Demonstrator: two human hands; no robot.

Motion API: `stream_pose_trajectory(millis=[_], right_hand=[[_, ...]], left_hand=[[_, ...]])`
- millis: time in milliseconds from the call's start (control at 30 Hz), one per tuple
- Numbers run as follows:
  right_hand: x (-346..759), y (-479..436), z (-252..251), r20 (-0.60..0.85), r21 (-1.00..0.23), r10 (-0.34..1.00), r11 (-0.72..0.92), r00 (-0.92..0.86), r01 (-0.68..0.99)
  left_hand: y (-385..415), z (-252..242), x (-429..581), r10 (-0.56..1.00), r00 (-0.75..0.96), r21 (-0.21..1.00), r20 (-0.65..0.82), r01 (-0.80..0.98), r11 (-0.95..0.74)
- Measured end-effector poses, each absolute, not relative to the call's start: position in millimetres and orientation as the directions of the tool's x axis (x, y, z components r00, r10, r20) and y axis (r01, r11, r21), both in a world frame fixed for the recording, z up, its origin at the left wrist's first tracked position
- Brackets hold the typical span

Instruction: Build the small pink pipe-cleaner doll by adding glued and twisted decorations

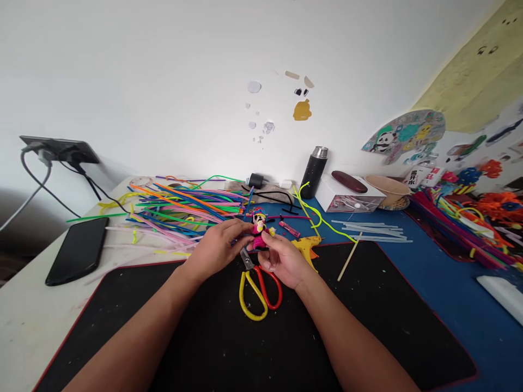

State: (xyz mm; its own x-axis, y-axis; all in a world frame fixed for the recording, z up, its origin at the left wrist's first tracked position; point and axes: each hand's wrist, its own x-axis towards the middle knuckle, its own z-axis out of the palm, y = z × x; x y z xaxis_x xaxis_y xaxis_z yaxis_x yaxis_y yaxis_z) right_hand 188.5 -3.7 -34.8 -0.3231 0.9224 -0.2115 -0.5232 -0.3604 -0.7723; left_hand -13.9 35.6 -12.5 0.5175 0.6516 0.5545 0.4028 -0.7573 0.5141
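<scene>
A small figure made of pipe cleaners (259, 228), magenta below with a pale face and a blue and red top, is held upright between both hands above the black mat. My right hand (286, 258) pinches its lower right side between thumb and fingers. From the left, my left hand (218, 245) has its fingers closed at the figure's side; the fingertips are partly hidden. Below the hands lie scissors (254, 294) with one yellow and one red handle, their blades partly covered. A yellow glue gun (307, 249) rests just right of my right hand.
Many coloured pipe cleaners (183, 204) lie at the back left. A phone (77, 250) is at far left. Behind stand a black flask (314, 171) and a white box (349, 193). Glue sticks (371, 231) and a thin wooden stick (350, 257) lie at right, near more pipe cleaners (457, 228).
</scene>
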Motion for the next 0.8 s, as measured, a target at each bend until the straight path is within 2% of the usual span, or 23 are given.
stream_pose_trajectory(millis=[800], right_hand=[[187.1, -5.2, -32.6, -0.193, -0.783, 0.910, -0.368, -0.367, -0.502]], left_hand=[[39.1, -16.0, -16.8, 0.558, 0.555, 0.369, 0.617, 0.422, -0.828]])
